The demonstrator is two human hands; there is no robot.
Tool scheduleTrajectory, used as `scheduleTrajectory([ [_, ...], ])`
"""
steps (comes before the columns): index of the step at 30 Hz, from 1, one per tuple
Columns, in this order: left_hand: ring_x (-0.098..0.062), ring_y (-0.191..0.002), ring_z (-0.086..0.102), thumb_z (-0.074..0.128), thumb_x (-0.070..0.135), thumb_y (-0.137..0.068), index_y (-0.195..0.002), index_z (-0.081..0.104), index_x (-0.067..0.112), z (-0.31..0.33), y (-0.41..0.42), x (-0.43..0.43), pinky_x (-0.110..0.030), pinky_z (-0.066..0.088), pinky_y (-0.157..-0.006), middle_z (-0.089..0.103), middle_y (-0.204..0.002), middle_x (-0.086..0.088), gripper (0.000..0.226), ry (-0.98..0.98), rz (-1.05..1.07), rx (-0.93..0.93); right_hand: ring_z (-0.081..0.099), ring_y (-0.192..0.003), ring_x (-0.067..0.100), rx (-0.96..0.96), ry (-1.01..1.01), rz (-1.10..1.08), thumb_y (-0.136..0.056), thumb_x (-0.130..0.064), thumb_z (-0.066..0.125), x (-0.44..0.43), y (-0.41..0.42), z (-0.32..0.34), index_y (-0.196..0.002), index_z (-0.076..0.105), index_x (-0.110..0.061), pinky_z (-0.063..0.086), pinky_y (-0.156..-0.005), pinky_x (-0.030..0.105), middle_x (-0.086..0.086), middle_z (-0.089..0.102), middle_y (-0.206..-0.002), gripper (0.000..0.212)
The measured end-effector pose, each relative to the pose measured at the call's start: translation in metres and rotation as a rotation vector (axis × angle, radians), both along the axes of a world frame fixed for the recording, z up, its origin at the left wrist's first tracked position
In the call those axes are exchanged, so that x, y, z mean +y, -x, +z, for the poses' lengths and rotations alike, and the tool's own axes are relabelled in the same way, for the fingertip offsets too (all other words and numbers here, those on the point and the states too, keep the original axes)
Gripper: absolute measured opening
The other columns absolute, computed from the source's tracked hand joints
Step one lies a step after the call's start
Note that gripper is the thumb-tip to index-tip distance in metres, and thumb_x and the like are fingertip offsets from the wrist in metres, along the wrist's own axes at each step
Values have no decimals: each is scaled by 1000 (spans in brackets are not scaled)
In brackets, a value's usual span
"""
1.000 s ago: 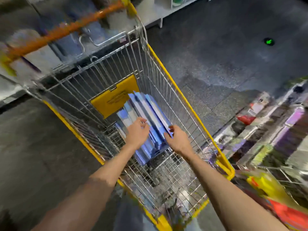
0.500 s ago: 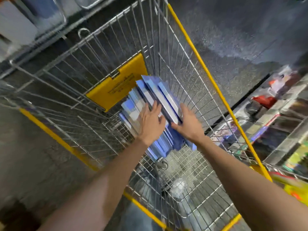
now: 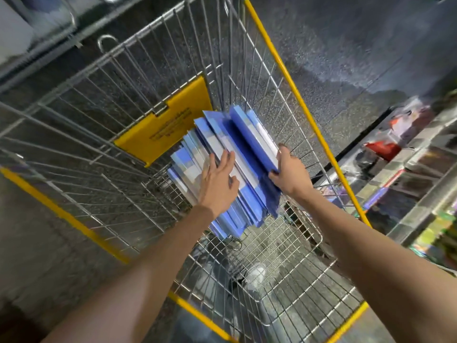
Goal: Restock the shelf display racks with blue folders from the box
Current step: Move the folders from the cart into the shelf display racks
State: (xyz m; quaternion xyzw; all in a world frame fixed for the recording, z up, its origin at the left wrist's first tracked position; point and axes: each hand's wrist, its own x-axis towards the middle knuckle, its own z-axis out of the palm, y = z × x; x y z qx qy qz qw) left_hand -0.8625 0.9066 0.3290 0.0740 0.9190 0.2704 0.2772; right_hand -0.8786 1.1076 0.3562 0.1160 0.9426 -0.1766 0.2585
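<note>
A fanned stack of blue folders [image 3: 230, 169] stands on edge inside a wire shopping cart [image 3: 304, 105] with yellow rails. My left hand [image 3: 218, 181] lies flat on the left part of the stack, fingers spread over the spines. My right hand [image 3: 289, 173] grips the rightmost few folders at their near edge, thumb on top, and these sit raised above the others. No box is in view; the folders rest on the cart's wire floor.
A yellow plastic flap [image 3: 168, 125] hangs on the cart's far wall behind the folders. Shelves with mixed goods [image 3: 405, 174] run along the right, blurred. Dark speckled floor [image 3: 358, 50] surrounds the cart. Pale shelving [image 3: 14, 33] shows at top left.
The view has closed in on the cart. My right hand has taken hold of the rightmost folders and lifted them apart from the stack; my left hand stays pressed on the others.
</note>
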Motion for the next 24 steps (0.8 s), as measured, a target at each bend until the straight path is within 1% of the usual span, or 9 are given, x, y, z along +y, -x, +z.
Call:
scheduleTrajectory([
  [2, -32, -155, 4, 41, 28, -103, -162, 10, 25, 3, 0, -1, -55, 23, -122, 7, -169, 1, 67, -54, 40, -33, 58, -83, 41, -14, -23, 21, -88, -15, 61, -5, -1, -6, -107, 35, -10, 50, -69, 47, 19, 57, -90, 32],
  [4, -37, -149, 29, 45, 28, -102, -162, 10, 28, 9, 2, 0, -58, 30, -118, 17, -168, -5, 69, -142, 116, -107, 56, -80, 40, -9, -34, 42, -89, -9, 56, -7, 0, -7, -100, 33, -8, 45, -64, 44, 18, 54, -84, 25],
  [7, -23, -92, 71, 51, 36, -100, -159, 17, 33, 28, 7, 0, -59, 46, -103, 50, -149, -13, 69, -266, 258, -121, 53, -74, 37, -4, -43, 48, -90, -3, 51, -9, -1, -1, -97, 34, -7, 39, -59, 41, 16, 49, -79, 19],
  [8, -21, -88, 71, 54, 38, -99, -157, 22, 35, 34, 9, 2, -58, 50, -99, 57, -143, -7, 67, -329, 319, -93, 53, -72, 36, 16, -49, 43, -90, -3, 50, -10, -2, 2, -98, 35, -7, 40, -59, 42, 16, 51, -79, 17],
  [11, -17, -118, 63, 61, 46, -95, -150, 37, 35, 58, 15, 10, -47, 50, -104, 62, -137, 3, 62, -511, 548, -40, 59, -74, 39, 95, -57, 30, -88, -4, 52, -18, -8, 19, -99, 40, -5, 47, -61, 46, 18, 60, -82, 16],
  [14, -12, -123, 57, 68, 62, -85, -155, 30, 24, 77, 29, 28, -33, 45, -105, 60, -136, -1, 88, -613, 708, -248, 59, -76, 40, 150, -46, 27, -84, -3, 54, -28, -19, 40, -94, 36, -9, 35, -58, 38, 18, 60, -82, 22],
  [20, -20, -133, 49, 69, 89, -51, -154, 29, 19, 125, 29, 58, -49, 42, -111, 48, -148, 4, 131, -710, 914, -384, 57, -83, 45, 300, 4, 15, -83, -5, 60, -46, -53, 99, -102, 43, -5, 37, -62, 42, 22, 61, -92, 26],
  [22, -21, -127, 55, 71, 87, -50, -147, 41, 14, 134, 21, 61, -45, 45, -109, 57, -142, 1, 125, -675, 968, -288, 57, -84, 47, 357, 66, 10, -82, -4, 61, -51, -64, 110, -106, 45, -3, 41, -64, 45, 24, 62, -91, 29],
  [24, -25, -116, 63, 75, 71, -63, -133, 52, 13, 147, 9, 62, -43, 49, -102, 66, -127, -4, 94, -638, 994, -161, 57, -83, 47, 409, 123, 24, -81, -4, 62, -53, -78, 123, -107, 46, -3, 42, -66, 48, 24, 62, -88, 31],
])
